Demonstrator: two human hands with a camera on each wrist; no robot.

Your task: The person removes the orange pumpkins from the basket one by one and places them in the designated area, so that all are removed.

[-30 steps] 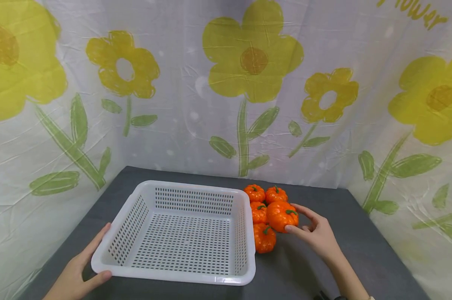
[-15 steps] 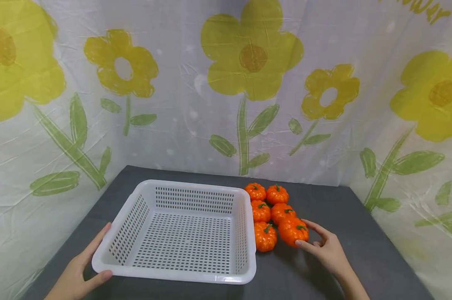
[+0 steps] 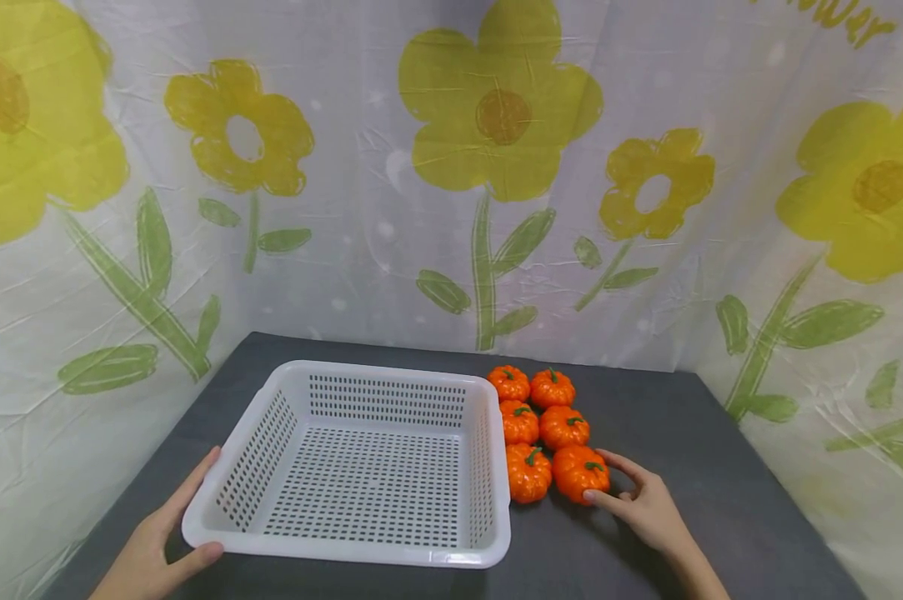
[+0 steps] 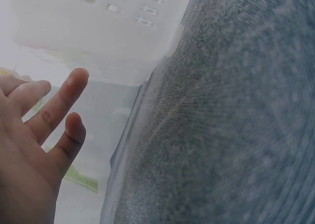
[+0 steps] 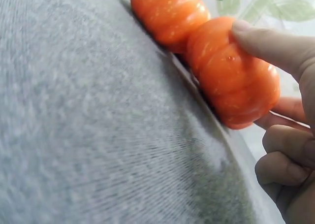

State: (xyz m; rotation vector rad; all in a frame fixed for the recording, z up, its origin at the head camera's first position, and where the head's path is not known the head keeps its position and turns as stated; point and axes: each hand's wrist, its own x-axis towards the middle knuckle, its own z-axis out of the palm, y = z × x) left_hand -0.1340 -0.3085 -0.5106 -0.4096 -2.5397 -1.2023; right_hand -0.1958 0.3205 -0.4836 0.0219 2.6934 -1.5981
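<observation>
My right hand [image 3: 641, 504] pinches a small orange pumpkin [image 3: 581, 473] between thumb and fingers, its green stem upward. In the right wrist view the thumb lies on the near side of this pumpkin [image 5: 234, 79], close over the dark cloth and right beside another pumpkin [image 5: 170, 17]. Several like pumpkins [image 3: 564, 427] stand in two columns along the right wall of a white perforated plastic basket [image 3: 346, 554]. At its front left corner is my left hand [image 3: 151, 533], fingers along the left side and thumb at the front rim. The left wrist view shows those fingers [image 4: 59, 106] spread and nearly straight.
Dark grey cloth [image 3: 729, 467] covers the table under everything. A white curtain [image 3: 361, 250] printed with yellow flowers rises behind the back edge and along both sides. The basket takes up the left and middle of the table.
My right hand has carried the pumpkin toward me, from above the right column down to that column's front end beside the front left pumpkin. My left hand and the basket have stayed put.
</observation>
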